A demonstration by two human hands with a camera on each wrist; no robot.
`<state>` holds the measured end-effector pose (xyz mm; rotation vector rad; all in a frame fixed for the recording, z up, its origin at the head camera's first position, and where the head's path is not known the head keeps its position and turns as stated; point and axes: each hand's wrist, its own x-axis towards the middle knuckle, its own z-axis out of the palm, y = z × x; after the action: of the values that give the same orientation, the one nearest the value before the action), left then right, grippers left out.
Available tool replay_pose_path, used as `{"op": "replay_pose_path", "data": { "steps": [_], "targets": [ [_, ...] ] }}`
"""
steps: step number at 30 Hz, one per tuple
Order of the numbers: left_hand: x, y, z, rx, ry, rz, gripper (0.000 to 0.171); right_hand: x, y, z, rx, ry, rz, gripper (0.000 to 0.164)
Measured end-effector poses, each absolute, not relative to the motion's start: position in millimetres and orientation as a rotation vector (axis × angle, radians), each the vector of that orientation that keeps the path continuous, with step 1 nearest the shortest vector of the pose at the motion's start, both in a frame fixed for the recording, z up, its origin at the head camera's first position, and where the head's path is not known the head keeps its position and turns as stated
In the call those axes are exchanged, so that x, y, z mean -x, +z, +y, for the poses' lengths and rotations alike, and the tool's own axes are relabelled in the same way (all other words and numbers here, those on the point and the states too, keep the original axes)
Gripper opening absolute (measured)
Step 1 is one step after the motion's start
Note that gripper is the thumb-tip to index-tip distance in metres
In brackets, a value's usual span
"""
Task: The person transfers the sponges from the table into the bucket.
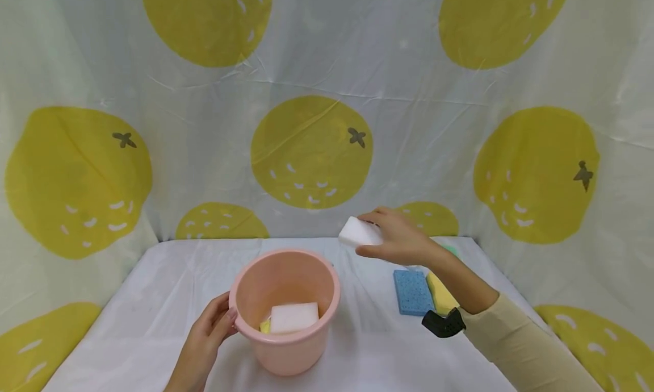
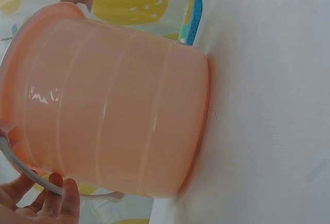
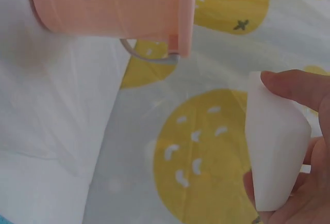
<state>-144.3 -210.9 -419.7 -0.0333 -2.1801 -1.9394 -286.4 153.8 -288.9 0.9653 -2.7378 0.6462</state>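
Observation:
A pink bucket (image 1: 286, 355) stands upright on the white-covered table. My left hand (image 1: 206, 335) grips its rim from the left, thumb over the edge and fingers outside, near the grey handle (image 2: 31, 171). Inside the bucket lie a white sponge block (image 1: 293, 317) and something yellow (image 1: 264, 326), mostly hidden beneath it. To the right of the bucket and above the table, my right hand (image 1: 398, 238) holds another white sponge block (image 3: 276, 141) between thumb and fingers. It is apart from the bucket.
Right of the bucket, a blue sponge (image 1: 413, 292) lies flat beside a yellow sponge (image 1: 441, 294). A bit of green (image 1: 451, 249) shows behind the right forearm. A curtain (image 1: 306, 51) with yellow fruit prints hangs behind the table.

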Motion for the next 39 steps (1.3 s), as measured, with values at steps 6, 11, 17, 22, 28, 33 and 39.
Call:
{"op": "replay_pose_path", "data": {
  "steps": [6,11,17,22,28,33,39],
  "targets": [
    [144,-420,-212,0.056,-1.926,-2.182,0.043,281,-283,131,-1.074,0.667,-2.725,0.067],
    [144,-420,-212,0.056,-1.932,-2.178,0.042,279,-280,114,-1.195,0.673,-2.690,0.066],
    [145,-420,-211,0.050,-1.947,-2.181,0.043,280,-280,93,-1.343,0.686,-2.634,0.065],
    [145,-420,-211,0.034,-1.946,-2.179,0.042,279,-281,76,-1.475,0.670,-2.597,0.063],
    [147,-420,-210,0.069,-1.965,-2.173,0.042,278,-282,60,-1.534,0.653,-2.571,0.061],
    [145,-420,-212,0.041,-1.946,-2.185,0.044,277,-288,44,-1.569,0.626,-2.607,0.062],
    [144,-420,-212,0.054,-1.927,-2.197,0.044,275,-295,34,-1.609,0.567,-2.624,0.062]
  ]
}}
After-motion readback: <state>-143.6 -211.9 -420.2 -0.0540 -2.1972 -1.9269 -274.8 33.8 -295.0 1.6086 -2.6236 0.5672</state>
